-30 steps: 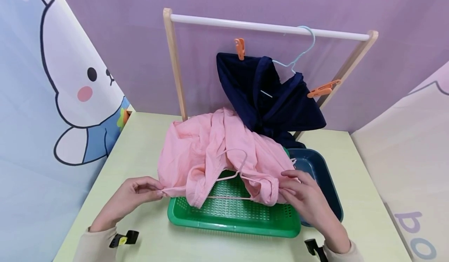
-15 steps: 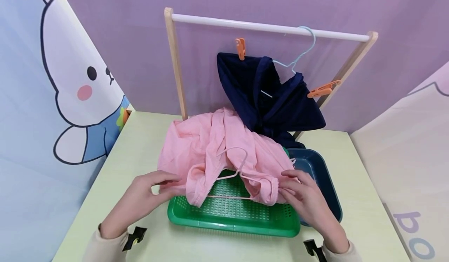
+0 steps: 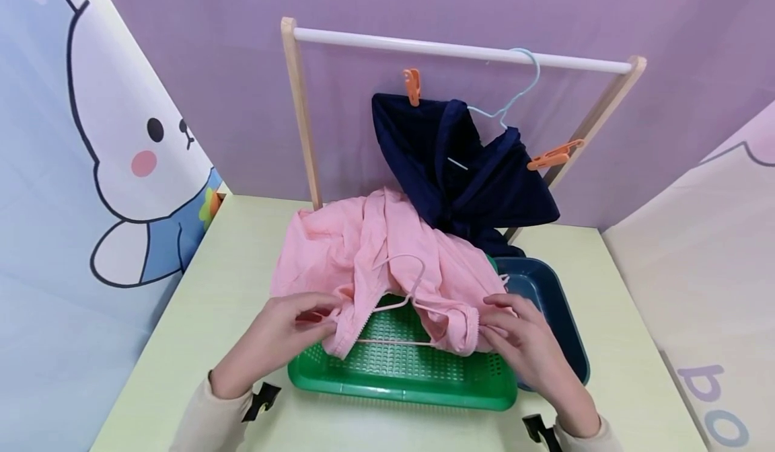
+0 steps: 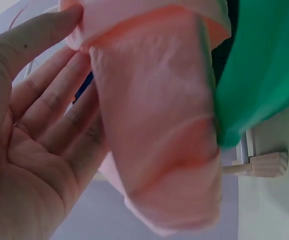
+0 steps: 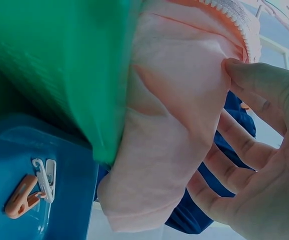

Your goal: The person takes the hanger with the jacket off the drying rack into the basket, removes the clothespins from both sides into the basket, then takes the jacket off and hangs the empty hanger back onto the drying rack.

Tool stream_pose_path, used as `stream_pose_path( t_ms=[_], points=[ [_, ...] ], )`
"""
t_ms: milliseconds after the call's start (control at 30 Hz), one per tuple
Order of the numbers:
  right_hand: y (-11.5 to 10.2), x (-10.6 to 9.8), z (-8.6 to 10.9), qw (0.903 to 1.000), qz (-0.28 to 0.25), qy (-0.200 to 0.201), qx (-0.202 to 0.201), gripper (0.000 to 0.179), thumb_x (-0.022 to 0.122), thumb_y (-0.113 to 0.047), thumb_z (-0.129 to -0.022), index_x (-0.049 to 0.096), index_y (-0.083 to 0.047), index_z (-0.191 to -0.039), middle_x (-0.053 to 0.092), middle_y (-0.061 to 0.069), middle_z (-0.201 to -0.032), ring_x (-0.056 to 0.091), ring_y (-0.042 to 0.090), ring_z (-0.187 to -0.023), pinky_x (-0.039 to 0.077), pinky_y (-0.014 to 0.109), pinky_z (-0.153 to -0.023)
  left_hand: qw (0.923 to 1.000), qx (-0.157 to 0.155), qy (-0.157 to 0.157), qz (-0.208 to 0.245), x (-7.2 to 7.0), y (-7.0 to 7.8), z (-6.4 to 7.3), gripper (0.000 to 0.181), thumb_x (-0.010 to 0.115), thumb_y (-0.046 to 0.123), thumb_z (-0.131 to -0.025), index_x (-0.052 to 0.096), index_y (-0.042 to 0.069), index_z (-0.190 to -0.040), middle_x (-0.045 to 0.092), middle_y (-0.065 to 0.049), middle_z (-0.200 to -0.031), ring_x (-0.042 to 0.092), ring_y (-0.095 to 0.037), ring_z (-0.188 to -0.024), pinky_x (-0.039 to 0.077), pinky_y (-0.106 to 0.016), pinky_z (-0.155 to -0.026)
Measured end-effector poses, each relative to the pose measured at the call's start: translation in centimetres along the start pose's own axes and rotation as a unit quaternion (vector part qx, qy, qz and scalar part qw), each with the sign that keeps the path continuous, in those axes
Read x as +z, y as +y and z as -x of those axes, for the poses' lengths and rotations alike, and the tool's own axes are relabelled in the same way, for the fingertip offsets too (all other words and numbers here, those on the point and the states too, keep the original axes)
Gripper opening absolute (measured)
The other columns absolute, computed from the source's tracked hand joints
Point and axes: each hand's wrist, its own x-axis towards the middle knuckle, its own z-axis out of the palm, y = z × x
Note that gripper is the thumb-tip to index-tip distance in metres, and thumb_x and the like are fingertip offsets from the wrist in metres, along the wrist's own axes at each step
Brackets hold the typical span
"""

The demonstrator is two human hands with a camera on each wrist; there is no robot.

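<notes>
A pink zip-up jacket (image 3: 339,243) lies spread over the green basket (image 3: 402,396), its zipper opening towards me. Inside that opening sits a pink hanger (image 3: 396,342), its hook lying over the fabric. My left hand (image 3: 272,331) pinches the cloth beside the left zipper edge between thumb and fingers. At the other side of the opening, my right hand (image 3: 533,344) pinches the jacket close to the zipper teeth. The right wrist view shows the thumb (image 5: 244,72) pressed on the cloth, with the other fingers spread behind it.
Behind stands a rack with a white bar (image 3: 424,47). A navy garment (image 3: 412,149) hangs there on a light-blue hanger (image 3: 535,68), with orange clips (image 3: 413,87) on it. A dark blue tray (image 5: 69,220) beside the basket holds an orange clip (image 5: 20,200) and white clips (image 5: 45,180).
My left hand has moved right along the jacket, from its outer left edge to the zipper edge. The right hand keeps its hold in the same place.
</notes>
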Motion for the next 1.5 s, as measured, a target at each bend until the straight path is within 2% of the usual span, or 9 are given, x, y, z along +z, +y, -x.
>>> stream_pose_path(
  t_ms=[133,467,733,900,1000,1133,1200,1300,1500],
  points=[
    [0.0,0.0,-0.1,1.0000,-0.003,-0.003,0.002,0.026,0.081,0.003,-0.073,0.078,-0.013,-0.093,0.066,0.010,-0.114,0.057,0.029,-0.102,0.045,0.030,-0.085,0.9998,0.021,0.004,-0.002,0.6,0.1,-0.5,0.031,0.076,0.002,-0.087,0.074,0.015,-0.115,0.071,0.007,-0.108,0.066,-0.009,-0.089,0.059,-0.024,-0.076],
    [0.0,0.2,-0.2,1.0000,0.005,0.004,-0.006,0.034,0.085,0.008,-0.066,0.078,-0.013,-0.091,0.065,0.010,-0.113,0.057,0.030,-0.101,0.044,0.032,-0.085,0.9970,0.066,0.040,-0.014,1.8,0.8,-1.7,0.030,0.079,0.001,-0.084,0.074,0.011,-0.112,0.074,0.007,-0.101,0.069,-0.004,-0.087,0.059,-0.023,-0.075],
    [0.1,0.3,-0.2,1.0000,0.001,0.002,-0.002,0.033,0.084,0.007,-0.067,0.078,-0.014,-0.092,0.065,0.010,-0.113,0.057,0.029,-0.102,0.044,0.032,-0.085,0.9974,0.060,0.038,-0.009,2.4,2.1,-2.6,0.032,0.077,0.002,-0.086,0.072,0.009,-0.117,0.074,0.007,-0.101,0.069,-0.003,-0.090,0.058,-0.024,-0.078],
    [0.0,0.3,-0.3,1.0000,0.004,-0.001,-0.003,0.032,0.084,0.005,-0.068,0.078,-0.014,-0.093,0.065,0.010,-0.113,0.057,0.029,-0.101,0.045,0.033,-0.084,0.9976,0.053,0.045,-0.006,2.5,2.3,-2.6,0.037,0.076,0.001,-0.085,0.070,0.010,-0.120,0.074,0.010,-0.097,0.069,-0.002,-0.088,0.058,-0.025,-0.079],
    [-0.3,-0.1,-0.5,0.9998,0.013,-0.009,0.014,0.029,0.084,0.003,-0.071,0.078,-0.014,-0.095,0.065,0.009,-0.115,0.057,0.027,-0.103,0.044,0.029,-0.085,0.9977,0.049,0.047,0.000,2.4,2.3,-2.6,0.038,0.076,0.000,-0.085,0.069,0.009,-0.122,0.074,0.009,-0.097,0.069,-0.002,-0.088,0.058,-0.025,-0.079],
    [-0.8,-0.6,-1.2,0.9986,0.005,-0.016,0.051,0.025,0.081,-0.001,-0.078,0.078,-0.012,-0.101,0.063,0.007,-0.119,0.055,0.025,-0.111,0.040,0.023,-0.095,0.9976,0.044,0.052,0.011,2.2,2.2,-2.5,0.039,0.077,0.000,-0.085,0.069,0.009,-0.122,0.074,0.008,-0.099,0.069,-0.003,-0.089,0.058,-0.025,-0.080],
    [-1.2,-0.7,-1.8,0.9984,-0.004,-0.017,0.053,0.024,0.079,-0.003,-0.081,0.077,-0.012,-0.103,0.063,0.007,-0.120,0.054,0.026,-0.113,0.038,0.023,-0.100,0.9975,0.041,0.055,0.018,2.1,2.2,-2.4,0.039,0.077,-0.002,-0.085,0.069,0.009,-0.122,0.074,0.008,-0.100,0.070,-0.005,-0.089,0.058,-0.025,-0.080],
    [-1.7,-0.4,-2.7,0.9986,-0.018,-0.027,0.042,0.023,0.079,-0.006,-0.082,0.078,-0.013,-0.104,0.062,0.008,-0.123,0.052,0.028,-0.115,0.036,0.030,-0.103,0.9972,0.038,0.059,0.025,2.0,2.0,-2.4,0.040,0.076,-0.004,-0.084,0.069,0.009,-0.121,0.074,0.007,-0.101,0.071,-0.009,-0.089,0.058,-0.024,-0.080],
    [-2.2,0.5,-3.7,0.9995,-0.011,-0.028,-0.012,0.030,0.084,-0.002,-0.074,0.078,-0.014,-0.101,0.062,0.010,-0.122,0.054,0.030,-0.111,0.039,0.047,-0.093,0.9956,0.040,0.063,0.056,1.8,1.7,-2.3,0.043,0.075,-0.007,-0.084,0.066,0.011,-0.123,0.074,0.006,-0.102,0.071,-0.011,-0.092,0.058,-0.025,-0.080]
  ],
)
